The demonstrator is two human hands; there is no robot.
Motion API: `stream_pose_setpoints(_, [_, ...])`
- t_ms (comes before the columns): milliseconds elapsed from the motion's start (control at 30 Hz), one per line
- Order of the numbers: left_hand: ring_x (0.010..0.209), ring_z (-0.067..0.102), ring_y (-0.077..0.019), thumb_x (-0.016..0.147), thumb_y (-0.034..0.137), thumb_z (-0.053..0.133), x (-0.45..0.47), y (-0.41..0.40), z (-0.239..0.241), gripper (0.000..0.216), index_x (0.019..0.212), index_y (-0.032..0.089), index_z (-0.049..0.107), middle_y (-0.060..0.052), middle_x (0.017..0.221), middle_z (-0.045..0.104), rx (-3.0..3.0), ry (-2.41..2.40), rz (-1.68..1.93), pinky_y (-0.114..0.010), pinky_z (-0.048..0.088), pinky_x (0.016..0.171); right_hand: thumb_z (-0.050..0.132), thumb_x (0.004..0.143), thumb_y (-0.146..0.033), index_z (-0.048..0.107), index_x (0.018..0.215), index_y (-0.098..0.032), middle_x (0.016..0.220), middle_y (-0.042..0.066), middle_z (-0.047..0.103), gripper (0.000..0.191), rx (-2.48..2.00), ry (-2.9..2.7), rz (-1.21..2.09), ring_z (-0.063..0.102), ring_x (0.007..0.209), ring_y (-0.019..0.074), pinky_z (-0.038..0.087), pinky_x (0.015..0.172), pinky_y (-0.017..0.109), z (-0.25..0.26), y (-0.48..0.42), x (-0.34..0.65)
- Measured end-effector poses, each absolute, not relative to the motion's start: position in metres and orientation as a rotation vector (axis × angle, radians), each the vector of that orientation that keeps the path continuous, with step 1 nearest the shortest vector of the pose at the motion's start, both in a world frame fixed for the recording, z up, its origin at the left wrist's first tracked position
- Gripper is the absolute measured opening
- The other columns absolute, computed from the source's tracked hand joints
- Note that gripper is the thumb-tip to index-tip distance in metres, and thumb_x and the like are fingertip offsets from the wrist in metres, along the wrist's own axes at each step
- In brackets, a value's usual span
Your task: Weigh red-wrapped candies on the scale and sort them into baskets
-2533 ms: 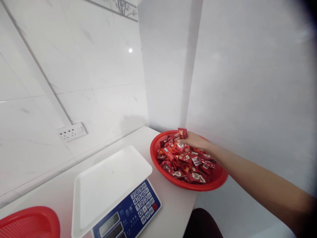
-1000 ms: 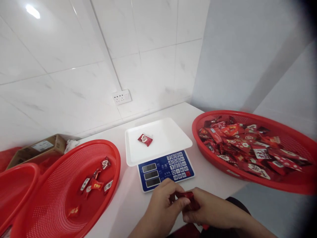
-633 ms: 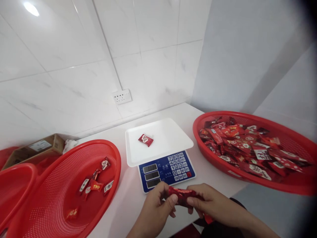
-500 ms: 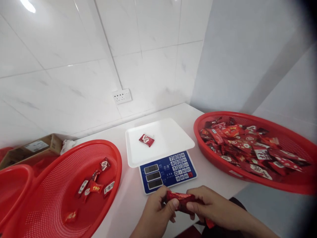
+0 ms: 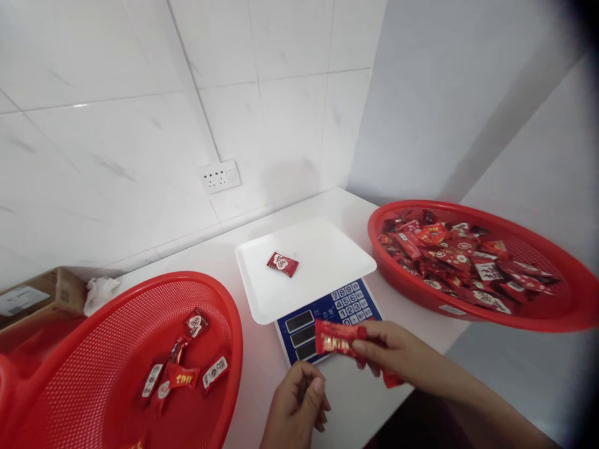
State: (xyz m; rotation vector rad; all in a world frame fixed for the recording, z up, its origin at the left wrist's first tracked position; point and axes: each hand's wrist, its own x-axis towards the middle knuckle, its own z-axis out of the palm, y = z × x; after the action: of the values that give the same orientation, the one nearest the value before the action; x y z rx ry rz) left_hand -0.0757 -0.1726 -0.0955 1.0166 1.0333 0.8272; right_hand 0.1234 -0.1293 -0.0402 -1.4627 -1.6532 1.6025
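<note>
My right hand [image 5: 388, 349] pinches a red wrapped candy [image 5: 337, 338] with gold print between thumb and fingers, in front of the scale's keypad. A second red wrapper [image 5: 392, 378] pokes out below the same hand, partly hidden by it. My left hand [image 5: 299, 402] is at the lower middle, apart from the candy, its fingers curled in with nothing visible in them. Beyond the hands stands a blue digital scale [image 5: 282, 330] with a white tray [image 5: 318, 243]. One dark red candy [image 5: 282, 264] with a white label lies on that tray.
At right, a red basket [image 5: 552, 243] holds a heap of red-wrapped candies. Another red basket [image 5: 121, 324] at left has several candies in it. A cardboard box [image 5: 60, 296] and crumpled white plastic [image 5: 100, 293] are behind it. A wall socket [image 5: 219, 178] is above the table.
Both hands held the red candy together before. The left hand has let go and drawn back, while the right has lifted the candy up towards the scale. My view has shifted slightly.
</note>
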Motion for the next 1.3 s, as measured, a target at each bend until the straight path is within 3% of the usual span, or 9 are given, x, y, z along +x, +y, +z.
stream_pose_setpoints(200, [0.05,0.044,-0.0072,0.067,0.069,0.052,-0.077,-0.174,-0.101,0.054,0.078,0.016,0.051,0.002,0.06,0.051,1.064,1.045,0.678,-0.021,0.034,0.049,0.055,0.071,-0.062,0.057,0.072,-0.019,0.06,-0.001,0.054,0.043,-1.518,-1.271,1.314,0.048,0.05,0.0099,0.038,0.043,0.022,-0.024,-0.097,0.133])
stream_pose_setpoints(333, [0.055,0.044,-0.009,0.07,0.066,0.052,-0.077,-0.173,-0.096,0.051,0.08,0.017,0.054,0.002,0.063,0.051,1.138,1.074,0.687,-0.022,0.035,0.052,0.051,0.075,-0.06,0.058,0.071,-0.018,0.055,-0.001,0.051,0.043,-1.491,-1.265,1.256,0.047,0.048,0.0099,0.039,0.043,0.023,-0.016,-0.076,0.127])
stream_pose_setpoints(433, [0.057,0.044,-0.0098,0.071,0.064,0.052,-0.078,-0.171,-0.091,0.048,0.082,0.017,0.055,0.002,0.063,0.05,1.174,1.09,0.712,-0.022,0.035,0.053,0.049,0.079,-0.053,0.057,0.106,-0.018,0.068,0.001,0.06,0.045,-1.534,-1.416,1.183,0.054,0.055,0.013,0.045,0.051,0.026,-0.018,-0.067,0.127])
stream_pose_setpoints(533, [0.057,0.043,-0.0097,0.072,0.064,0.051,-0.076,-0.171,-0.087,0.048,0.083,0.017,0.055,0.002,0.064,0.051,1.196,1.103,0.731,-0.022,0.035,0.054,0.052,0.08,-0.044,0.035,0.133,-0.019,0.083,0.004,0.064,0.061,-1.54,-1.504,1.086,0.06,0.073,0.0175,0.049,0.069,0.031,-0.025,-0.07,0.139])
stream_pose_setpoints(700, [0.055,0.045,-0.009,0.071,0.065,0.051,-0.062,-0.176,-0.09,0.052,0.086,0.016,0.054,0.001,0.064,0.051,1.197,1.083,0.736,-0.023,0.036,0.053,0.057,0.077,-0.033,0.046,0.121,-0.021,0.122,0.01,0.055,0.046,-1.315,-1.466,1.323,0.051,0.113,0.0228,0.042,0.094,0.038,-0.035,-0.098,0.162])
stream_pose_setpoints(867, [0.058,0.05,-0.01,0.072,0.066,0.049,-0.036,-0.182,-0.09,0.062,0.106,0.014,0.053,-0.003,0.077,0.054,1.169,1.017,0.74,-0.023,0.039,0.052,0.052,0.083,-0.038,0.051,0.119,-0.021,0.123,0.01,0.057,0.04,-1.094,-1.599,1.664,0.051,0.115,0.0212,0.038,0.1,0.039,-0.04,-0.137,0.151])
stream_pose_setpoints(967, [0.06,0.051,-0.0104,0.076,0.06,0.05,-0.021,-0.183,-0.085,0.058,0.11,0.012,0.053,-0.004,0.079,0.054,1.149,0.991,0.759,-0.024,0.041,0.054,0.045,0.087,-0.041,0.051,0.122,-0.022,0.121,0.009,0.059,0.04,-1.075,-1.653,1.641,0.052,0.114,0.0213,0.04,0.098,0.04,-0.046,-0.156,0.144])
stream_pose_setpoints(1133, [0.058,0.052,-0.0104,0.077,0.052,0.055,-0.008,-0.182,-0.081,0.049,0.102,0.01,0.057,-0.001,0.071,0.055,1.102,0.993,0.764,-0.024,0.041,0.055,0.042,0.088,-0.043,0.057,0.119,-0.023,0.122,0.008,0.06,0.04,-1.164,-1.721,1.42,0.053,0.113,0.0231,0.039,0.099,0.041,-0.059,-0.17,0.151])
stream_pose_setpoints(1300, [0.059,0.052,-0.0116,0.074,0.051,0.058,-0.004,-0.179,-0.076,0.038,0.074,0.013,0.058,0.0,0.063,0.055,1.167,1.052,0.771,-0.025,0.04,0.059,0.042,0.088,-0.045,0.059,0.117,-0.025,0.121,0.006,0.061,0.039,-1.199,-1.728,1.335,0.053,0.114,0.0229,0.039,0.1,0.039,-0.063,-0.169,0.162])
